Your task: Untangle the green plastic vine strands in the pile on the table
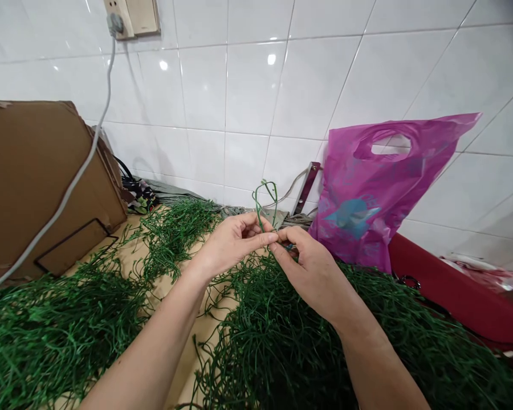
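A thin green plastic-looking stem (pixel 260 212) rises in a loop above my fingertips, its tips bent over at the top. My left hand (pixel 243 236) pinches it between thumb and fingers. Close against it, my right hand (pixel 297 247) is closed in a pinch at the lower part of the same stem, and the fingertips of both hands meet. Below them spreads a large heap of similar green stems (pixel 277 336), tangled together. What lies inside the curled fingers is partly hidden.
More green stems (pixel 60 319) pile up at the left, with a smaller bunch (pixel 175 228) behind. A cardboard box (pixel 34 182) stands at the left, a grey cable (pixel 85 162) hanging before it. A purple plastic bag (pixel 367 193) leans on the tiled wall (pixel 256 91); a red object (pixel 453 290) lies right.
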The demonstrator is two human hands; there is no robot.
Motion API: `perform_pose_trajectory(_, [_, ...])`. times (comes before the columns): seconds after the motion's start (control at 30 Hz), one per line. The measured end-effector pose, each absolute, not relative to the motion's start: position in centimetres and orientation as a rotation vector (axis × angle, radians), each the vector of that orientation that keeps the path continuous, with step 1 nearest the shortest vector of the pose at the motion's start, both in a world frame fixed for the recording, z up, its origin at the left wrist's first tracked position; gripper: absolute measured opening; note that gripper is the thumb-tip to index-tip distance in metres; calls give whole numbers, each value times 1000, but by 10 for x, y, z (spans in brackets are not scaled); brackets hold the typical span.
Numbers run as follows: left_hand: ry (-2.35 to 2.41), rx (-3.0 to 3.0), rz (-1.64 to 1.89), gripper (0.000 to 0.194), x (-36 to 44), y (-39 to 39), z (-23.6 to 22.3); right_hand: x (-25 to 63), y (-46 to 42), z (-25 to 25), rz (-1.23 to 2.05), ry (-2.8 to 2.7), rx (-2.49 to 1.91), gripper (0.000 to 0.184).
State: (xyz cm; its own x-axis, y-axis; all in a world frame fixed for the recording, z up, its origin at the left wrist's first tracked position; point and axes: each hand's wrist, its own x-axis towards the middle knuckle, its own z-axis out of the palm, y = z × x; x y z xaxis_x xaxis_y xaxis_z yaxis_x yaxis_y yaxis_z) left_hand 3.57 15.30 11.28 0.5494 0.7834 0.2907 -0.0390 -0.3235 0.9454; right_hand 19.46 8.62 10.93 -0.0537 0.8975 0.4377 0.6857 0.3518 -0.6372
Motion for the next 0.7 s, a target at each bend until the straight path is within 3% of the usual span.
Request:
perform_pose_trajectory(0.17, [532, 1655, 816, 20, 32, 154, 112, 187, 85, 112, 389, -1845, -1438, 22])
perform_pose_trajectory(0.37, [325, 1231, 811, 32, 32, 156, 109, 197, 79, 126, 671, -1802, -1095, 24])
perform_pose_trajectory(0.57, [504, 1339, 976, 22, 27, 163, 111, 227, 64, 133, 506, -2097, -1380, 20])
perform_pose_trajectory(0.7, [536, 1515, 971, 18, 24, 161, 116, 229, 62, 133, 343, -1991, -1429, 17])
